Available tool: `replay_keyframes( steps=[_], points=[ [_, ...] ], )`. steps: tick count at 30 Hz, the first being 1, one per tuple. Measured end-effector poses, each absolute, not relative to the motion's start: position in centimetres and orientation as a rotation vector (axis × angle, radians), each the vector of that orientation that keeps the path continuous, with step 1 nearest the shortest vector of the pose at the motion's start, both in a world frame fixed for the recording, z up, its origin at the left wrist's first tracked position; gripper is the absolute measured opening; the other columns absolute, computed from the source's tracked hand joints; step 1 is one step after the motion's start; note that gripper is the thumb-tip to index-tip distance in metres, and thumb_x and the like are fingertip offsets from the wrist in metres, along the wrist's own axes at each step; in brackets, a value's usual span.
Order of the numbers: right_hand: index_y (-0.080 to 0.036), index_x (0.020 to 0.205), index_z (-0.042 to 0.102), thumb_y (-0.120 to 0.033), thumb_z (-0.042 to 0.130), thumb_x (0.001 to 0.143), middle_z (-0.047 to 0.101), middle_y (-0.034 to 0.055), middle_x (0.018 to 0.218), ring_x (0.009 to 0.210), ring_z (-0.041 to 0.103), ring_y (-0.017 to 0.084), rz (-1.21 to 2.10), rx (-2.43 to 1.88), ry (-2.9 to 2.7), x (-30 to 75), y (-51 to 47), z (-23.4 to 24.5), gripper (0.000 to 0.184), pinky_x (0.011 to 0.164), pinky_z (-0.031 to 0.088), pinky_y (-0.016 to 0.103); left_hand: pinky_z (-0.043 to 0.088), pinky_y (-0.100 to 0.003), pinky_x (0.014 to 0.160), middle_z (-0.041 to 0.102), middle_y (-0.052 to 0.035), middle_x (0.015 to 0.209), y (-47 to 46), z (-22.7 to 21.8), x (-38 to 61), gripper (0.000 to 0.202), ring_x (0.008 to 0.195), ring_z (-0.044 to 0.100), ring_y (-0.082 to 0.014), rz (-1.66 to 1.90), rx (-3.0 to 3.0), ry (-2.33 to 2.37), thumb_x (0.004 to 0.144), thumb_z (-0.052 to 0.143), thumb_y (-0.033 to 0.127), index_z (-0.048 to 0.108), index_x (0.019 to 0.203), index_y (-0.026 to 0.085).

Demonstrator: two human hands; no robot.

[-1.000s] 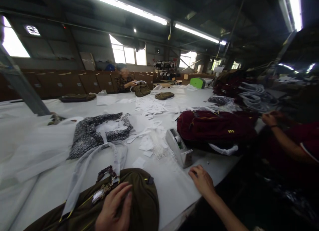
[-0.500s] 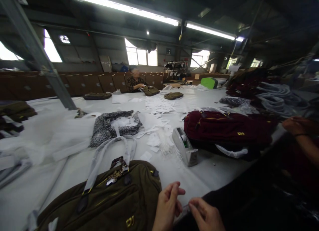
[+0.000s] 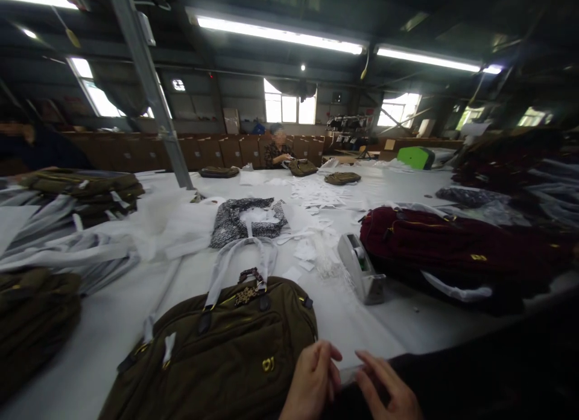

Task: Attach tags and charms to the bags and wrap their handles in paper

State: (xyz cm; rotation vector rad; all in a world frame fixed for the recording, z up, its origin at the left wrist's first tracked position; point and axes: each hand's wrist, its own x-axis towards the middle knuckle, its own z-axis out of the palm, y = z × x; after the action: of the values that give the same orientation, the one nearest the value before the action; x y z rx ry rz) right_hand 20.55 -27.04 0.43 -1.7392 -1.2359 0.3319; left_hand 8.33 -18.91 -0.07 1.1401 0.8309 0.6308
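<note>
My left hand [image 3: 312,378] and my right hand [image 3: 389,393] meet at the table's front edge, just right of an olive-green bag [image 3: 221,353] lying flat before me. Both hands have their fingertips drawn toward each other. A thin pale strip seems to run between them, but I cannot make out what it is. The bag's paper-wrapped handles [image 3: 239,263] stretch away from me. A grey tape dispenser [image 3: 362,275] stands a little beyond my hands, to the right.
A maroon bag [image 3: 452,245] lies right of the dispenser. Patterned cloth [image 3: 248,218] and scattered paper scraps [image 3: 316,197] cover mid-table. Olive bags are stacked at left [image 3: 81,187] and near left [image 3: 31,317]. A slanted metal post [image 3: 149,88] rises behind. A person [image 3: 278,151] works at the far side.
My left hand left the bag's top and my right hand left the table; both came together at the front edge. The view swung left, and the neighbour's arm at right is gone.
</note>
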Motion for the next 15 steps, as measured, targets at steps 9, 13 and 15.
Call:
replay_keyframes(
  steps=[9,13,15],
  points=[
    [-0.022,0.076,0.070,-0.041,0.059,0.078,0.065,0.0049,0.079,0.076,0.062,0.019,0.684,-1.445,-1.353,17.4,-24.2,0.9,0.023,0.069,0.051,0.021,0.038,-0.024,0.057,0.067,-0.0085,0.074,-19.7,0.0,6.4,0.040,0.066,0.058,-0.0174,0.583,1.760,0.892,0.087,0.030,0.028,0.066,0.078,0.014],
    [-0.020,0.084,0.068,-0.045,0.063,0.075,0.067,0.0053,0.082,0.076,0.062,0.019,0.855,-1.457,-1.085,17.2,-23.7,0.9,0.027,0.068,0.051,0.022,0.037,-0.023,0.055,0.065,-0.0083,0.068,-19.2,0.7,5.6,0.044,0.060,0.056,-0.0157,0.565,1.807,0.913,0.089,0.028,0.035,0.064,0.076,0.014],
    [-0.019,0.087,0.064,-0.046,0.061,0.077,0.064,0.0020,0.070,0.051,0.054,0.010,1.002,-1.385,-0.890,17.3,-23.3,1.7,0.029,0.050,0.046,0.018,0.036,-0.022,0.050,0.061,-0.0058,0.059,-19.0,1.0,5.4,0.043,0.053,0.053,-0.0135,0.527,1.774,0.921,0.089,0.030,0.036,0.064,0.072,0.014]
  ],
)
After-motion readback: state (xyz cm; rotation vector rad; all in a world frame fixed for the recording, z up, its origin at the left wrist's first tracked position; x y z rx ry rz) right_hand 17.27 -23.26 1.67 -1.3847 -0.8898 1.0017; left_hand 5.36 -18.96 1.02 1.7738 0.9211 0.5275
